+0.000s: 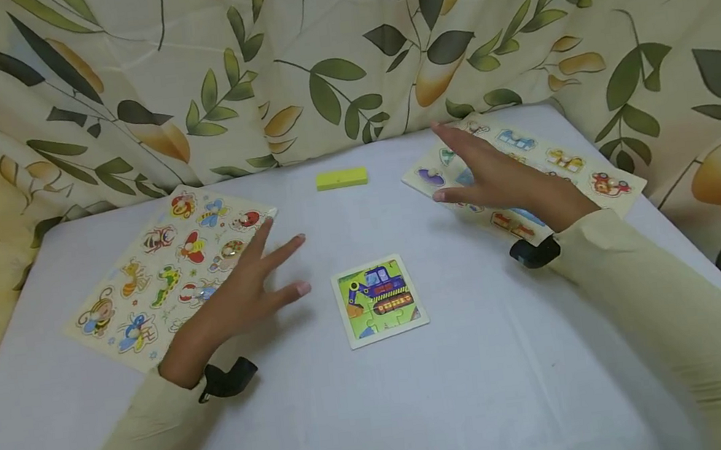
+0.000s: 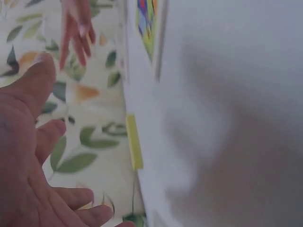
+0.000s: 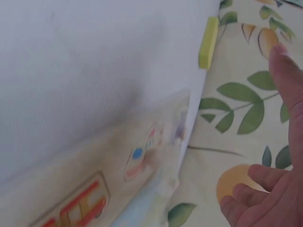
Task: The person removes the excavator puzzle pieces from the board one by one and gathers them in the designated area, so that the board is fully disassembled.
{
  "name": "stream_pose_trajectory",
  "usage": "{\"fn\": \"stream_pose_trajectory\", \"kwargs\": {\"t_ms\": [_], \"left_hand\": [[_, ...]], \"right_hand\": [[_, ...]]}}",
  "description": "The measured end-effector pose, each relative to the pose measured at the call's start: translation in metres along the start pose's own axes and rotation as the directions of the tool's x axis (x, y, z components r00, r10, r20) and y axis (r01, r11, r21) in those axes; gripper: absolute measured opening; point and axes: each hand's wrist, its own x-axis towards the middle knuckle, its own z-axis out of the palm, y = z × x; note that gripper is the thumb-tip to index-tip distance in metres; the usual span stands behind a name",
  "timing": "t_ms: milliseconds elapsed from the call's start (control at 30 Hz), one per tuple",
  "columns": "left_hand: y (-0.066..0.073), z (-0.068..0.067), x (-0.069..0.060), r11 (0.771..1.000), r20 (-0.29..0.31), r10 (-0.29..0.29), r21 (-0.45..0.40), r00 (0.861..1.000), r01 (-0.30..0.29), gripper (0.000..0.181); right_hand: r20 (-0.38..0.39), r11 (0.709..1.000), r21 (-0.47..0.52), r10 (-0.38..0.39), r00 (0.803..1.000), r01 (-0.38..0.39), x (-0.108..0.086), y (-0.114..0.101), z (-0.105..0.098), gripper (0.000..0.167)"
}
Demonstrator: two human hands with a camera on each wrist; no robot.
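My left hand (image 1: 237, 304) hovers with spread fingers over the right edge of an insect puzzle board (image 1: 162, 282), holding nothing. Across the table, my right hand (image 1: 494, 174) is raised above a vehicle puzzle board (image 1: 593, 178), fingers extended and nothing in them; it hides part of that board. Between the hands a small square excavator jigsaw (image 1: 380, 300) lies flat, its pieces sitting in a white frame. In the left wrist view the left hand's fingers (image 2: 47, 137) are apart, and the right wrist view shows the right hand's fingers (image 3: 265, 184) likewise loose.
A yellow block (image 1: 342, 178) lies near the table's back edge. The white cloth (image 1: 483, 388) covers the table. Behind it hangs a leaf-patterned curtain (image 1: 343, 58). A black wrist camera (image 1: 228, 378) sits on the left wrist, another (image 1: 535, 252) on the right.
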Motion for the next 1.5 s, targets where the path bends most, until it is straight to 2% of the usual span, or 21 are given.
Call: {"fn": "stream_pose_trajectory", "kwargs": {"t_ms": [133,267,367,433,533,667,833,933,1033,1233,1367,1500], "left_hand": [[0.018,0.015,-0.001,0.998,0.046,0.053,-0.039,0.998,-0.051,0.07],[0.034,0.03,0.0,0.997,0.133,0.067,0.017,0.989,-0.07,0.08],[0.045,0.041,0.002,0.994,0.175,0.049,0.088,0.983,-0.065,0.086],[0.051,0.048,0.001,0.991,0.187,0.018,0.125,0.982,-0.042,0.088],[0.058,0.057,0.0,0.983,0.206,-0.032,0.183,0.978,-0.006,0.09],[0.065,0.066,-0.001,0.976,0.233,-0.083,0.214,0.969,0.032,0.094],[0.067,0.071,-0.001,0.973,0.251,-0.122,0.22,0.96,0.066,0.095],[0.067,0.073,0.0,0.975,0.256,-0.122,0.209,0.959,0.068,0.093],[0.066,0.075,0.003,0.976,0.262,-0.117,0.206,0.958,0.063,0.091],[0.061,0.073,0.007,0.976,0.321,-0.1,0.216,0.942,0.029,0.081],[0.054,0.069,0.006,0.983,0.341,-0.073,0.182,0.937,0.01,0.076],[0.047,0.066,0.006,0.991,0.351,-0.058,0.136,0.935,0.01,0.074]], "right_hand": [[0.001,0.999,0.038,-0.014,1.0,0.014,0.001,-0.009,0.006,0.098],[0.015,0.997,0.08,0.008,1.0,-0.009,0.0,-0.018,0.012,0.096],[0.044,0.994,0.101,0.044,0.998,-0.049,0.001,-0.027,0.016,0.095],[0.059,0.993,0.103,0.045,0.997,-0.051,0.002,-0.032,0.019,0.093],[0.078,0.996,0.089,0.016,0.997,-0.023,0.005,-0.038,0.024,0.087],[0.104,0.997,0.079,-0.034,0.994,0.026,0.005,-0.04,0.03,0.074],[0.12,0.995,0.085,-0.06,0.991,0.05,0.004,-0.045,0.036,0.047],[0.123,0.995,0.087,-0.059,0.991,0.049,0.004,-0.05,0.039,0.04],[0.132,0.994,0.095,-0.058,0.989,0.046,0.004,-0.055,0.042,0.038],[0.146,0.996,0.084,-0.044,0.988,0.032,0.005,-0.063,0.044,0.038],[0.162,0.995,0.096,-0.038,0.986,0.022,0.008,-0.063,0.049,0.038],[0.19,0.992,0.12,-0.071,0.979,0.049,0.01,-0.066,0.058,0.038]]}}
